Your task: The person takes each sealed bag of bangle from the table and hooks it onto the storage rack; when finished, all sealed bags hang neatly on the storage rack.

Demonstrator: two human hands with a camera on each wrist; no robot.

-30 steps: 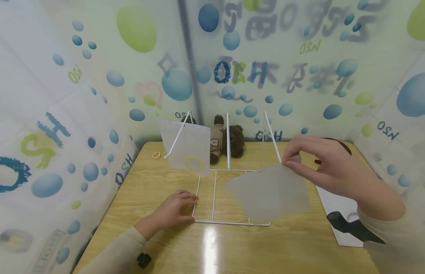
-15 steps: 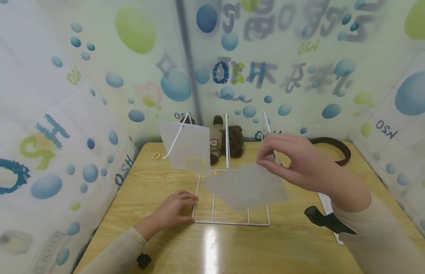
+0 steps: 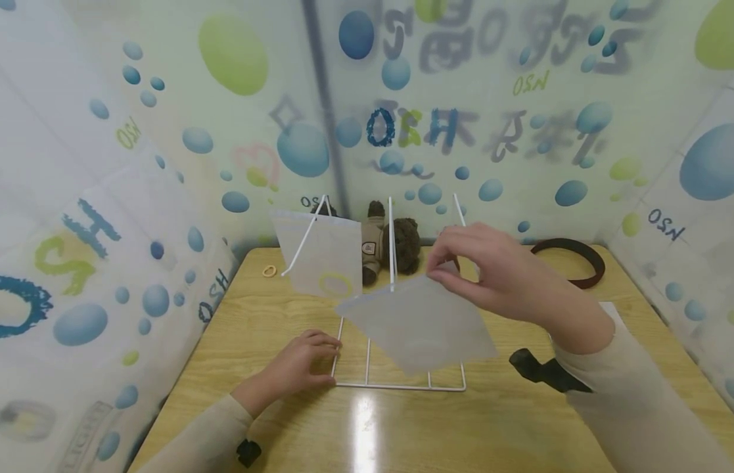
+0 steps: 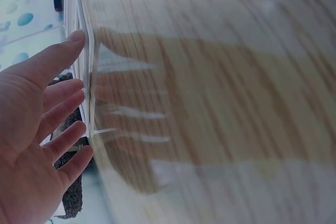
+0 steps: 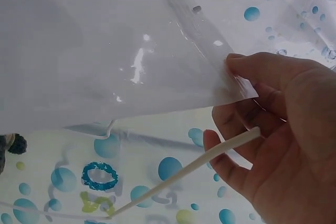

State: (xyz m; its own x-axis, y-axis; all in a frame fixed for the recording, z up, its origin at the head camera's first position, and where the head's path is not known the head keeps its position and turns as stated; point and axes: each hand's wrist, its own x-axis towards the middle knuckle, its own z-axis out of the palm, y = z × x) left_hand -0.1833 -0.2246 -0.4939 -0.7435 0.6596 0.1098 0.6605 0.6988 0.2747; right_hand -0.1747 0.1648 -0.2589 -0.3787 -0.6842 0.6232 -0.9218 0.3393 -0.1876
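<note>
My right hand (image 3: 497, 276) pinches one top corner of a translucent zip bag (image 3: 426, 325) between thumb and forefinger. The bag hangs slanted over the white wire rack (image 3: 402, 387), its upper edge overlapping the middle prong in the head view. Seen from the right wrist, a small hole (image 5: 197, 9) shows near the bag's top strip, and a white prong (image 5: 184, 171) passes close to the lower fingers. My left hand (image 3: 296, 361) touches the rack's front left corner with extended fingers. A second clear bag (image 3: 331, 253) hangs on the left prong, a yellow ring (image 3: 336, 284) showing in it.
Behind the rack, a brown plush bear (image 3: 372, 240) lies against the patterned sheet wall. A small wooden ring (image 3: 269, 270) is at the back left of the wooden table (image 3: 272, 433). A dark brown band (image 3: 598, 263) and a white sheet (image 3: 609, 314) lie at the right.
My right hand has carried the bag leftward, from the right prong toward the middle one. My left hand stays at the rack's corner.
</note>
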